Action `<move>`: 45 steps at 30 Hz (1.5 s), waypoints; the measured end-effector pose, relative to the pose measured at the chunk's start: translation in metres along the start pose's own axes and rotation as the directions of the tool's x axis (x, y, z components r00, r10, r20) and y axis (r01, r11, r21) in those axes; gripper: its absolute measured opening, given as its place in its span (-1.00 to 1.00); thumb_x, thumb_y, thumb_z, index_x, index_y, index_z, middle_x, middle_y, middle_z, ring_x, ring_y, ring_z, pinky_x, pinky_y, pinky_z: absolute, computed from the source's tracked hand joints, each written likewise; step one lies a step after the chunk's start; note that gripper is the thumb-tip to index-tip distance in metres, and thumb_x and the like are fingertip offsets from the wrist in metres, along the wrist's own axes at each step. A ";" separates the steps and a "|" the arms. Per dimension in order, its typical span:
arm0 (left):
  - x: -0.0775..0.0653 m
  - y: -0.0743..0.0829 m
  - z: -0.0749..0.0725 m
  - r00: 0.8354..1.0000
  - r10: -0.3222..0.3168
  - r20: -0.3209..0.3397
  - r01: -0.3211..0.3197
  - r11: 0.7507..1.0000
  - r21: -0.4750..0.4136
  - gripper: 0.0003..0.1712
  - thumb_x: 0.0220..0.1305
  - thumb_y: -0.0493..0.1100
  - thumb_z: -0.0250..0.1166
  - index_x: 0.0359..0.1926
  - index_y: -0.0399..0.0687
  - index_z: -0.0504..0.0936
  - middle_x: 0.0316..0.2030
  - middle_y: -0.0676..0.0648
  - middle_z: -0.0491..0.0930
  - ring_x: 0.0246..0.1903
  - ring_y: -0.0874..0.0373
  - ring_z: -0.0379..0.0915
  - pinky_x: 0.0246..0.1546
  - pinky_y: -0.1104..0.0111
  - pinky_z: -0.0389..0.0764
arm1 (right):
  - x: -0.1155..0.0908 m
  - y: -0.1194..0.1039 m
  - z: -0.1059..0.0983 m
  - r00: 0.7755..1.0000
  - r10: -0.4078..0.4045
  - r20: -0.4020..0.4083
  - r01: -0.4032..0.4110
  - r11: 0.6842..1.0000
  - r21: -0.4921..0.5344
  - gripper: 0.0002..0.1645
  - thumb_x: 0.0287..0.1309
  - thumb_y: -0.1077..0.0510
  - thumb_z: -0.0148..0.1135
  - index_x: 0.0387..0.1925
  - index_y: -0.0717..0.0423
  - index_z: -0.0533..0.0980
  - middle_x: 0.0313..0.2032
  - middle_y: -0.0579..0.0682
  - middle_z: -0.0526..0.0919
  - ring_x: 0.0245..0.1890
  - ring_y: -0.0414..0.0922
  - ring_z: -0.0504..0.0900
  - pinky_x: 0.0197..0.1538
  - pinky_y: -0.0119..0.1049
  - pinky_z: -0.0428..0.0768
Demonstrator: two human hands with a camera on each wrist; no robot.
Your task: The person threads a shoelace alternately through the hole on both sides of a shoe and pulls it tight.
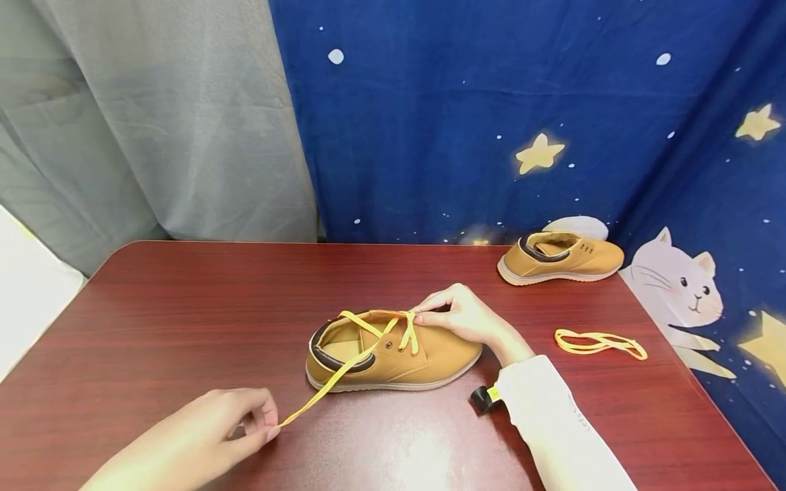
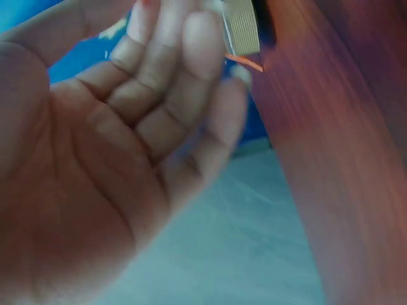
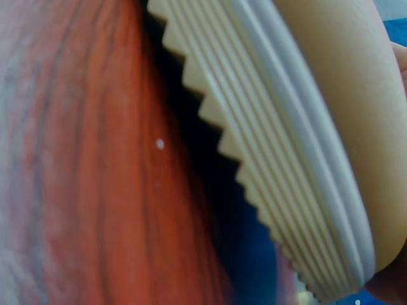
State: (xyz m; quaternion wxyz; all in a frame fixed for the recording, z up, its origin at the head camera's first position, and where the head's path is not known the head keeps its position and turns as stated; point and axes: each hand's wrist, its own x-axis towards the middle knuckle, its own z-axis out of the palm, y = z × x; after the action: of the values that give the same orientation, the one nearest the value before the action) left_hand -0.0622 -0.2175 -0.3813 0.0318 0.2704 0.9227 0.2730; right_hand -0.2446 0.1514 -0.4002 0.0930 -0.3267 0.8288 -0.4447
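Observation:
A tan lace-up shoe (image 1: 445, 354) stands on the table, toe to the right, with a yellow shoelace (image 1: 338, 377) through its eyelets. My left hand (image 1: 211, 429) pinches one end of this lace between thumb and fingertips, drawing it in a slant toward the front left. At the lacing, the thumb and index finger of my right hand (image 1: 463, 317) pinch the lace near the lowest eyelets. The ridged sole (image 3: 273, 146) fills much of the right wrist view. Only a corner of the sole (image 2: 241, 28) shows past the left fingers.
The second tan shoe (image 1: 565, 259), its eyelets without a lace, stands at the table's back right. A folded yellow lace (image 1: 598, 343) lies right of my right arm. A small black object (image 1: 483, 399) sits by the right cuff. Curtains (image 1: 430, 123) hang behind the red-brown table (image 1: 184, 307).

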 end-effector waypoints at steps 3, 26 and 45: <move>0.009 0.012 0.010 0.997 -0.071 0.018 0.067 0.987 0.145 -0.68 0.19 -0.21 0.31 -0.52 0.31 0.40 -0.60 0.39 0.27 -0.56 0.53 0.15 -0.50 0.51 0.26 | 0.000 -0.001 -0.001 1.000 -0.010 0.000 0.010 1.000 0.003 -0.83 0.16 0.14 0.44 -0.18 -0.01 0.79 -0.18 -0.07 0.83 -0.11 -0.29 0.76 0.03 -0.42 0.63; 0.058 0.048 0.044 0.960 0.236 -0.149 -0.211 0.963 0.167 -0.84 0.45 -0.07 0.22 -0.25 0.22 0.72 -0.37 0.35 0.60 -0.38 0.50 0.50 -0.30 0.52 0.56 | -0.005 -0.008 0.001 0.989 -0.150 0.016 0.151 0.988 -0.035 -0.78 0.18 0.20 0.42 -0.11 0.03 0.76 -0.16 -0.07 0.82 -0.11 -0.29 0.75 0.02 -0.36 0.65; 0.084 0.063 0.007 0.945 -0.162 -0.285 0.026 0.904 -0.427 -0.87 0.35 -0.03 0.34 -0.30 0.17 0.81 -0.36 0.15 0.67 -0.31 0.37 0.52 -0.29 0.47 0.56 | -0.017 -0.053 -0.011 0.998 -0.059 0.007 0.057 0.931 -0.360 -0.73 0.16 0.12 0.44 -0.07 -0.07 0.74 -0.17 -0.20 0.81 -0.12 -0.27 0.74 0.00 -0.27 0.66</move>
State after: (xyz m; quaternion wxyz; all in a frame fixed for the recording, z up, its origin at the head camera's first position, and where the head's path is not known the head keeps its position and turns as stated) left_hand -0.1018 -0.1268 -0.3469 -0.0449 0.1650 0.8482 0.5013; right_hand -0.2120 0.1492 -0.3536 0.0169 -0.3617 0.8864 -0.2885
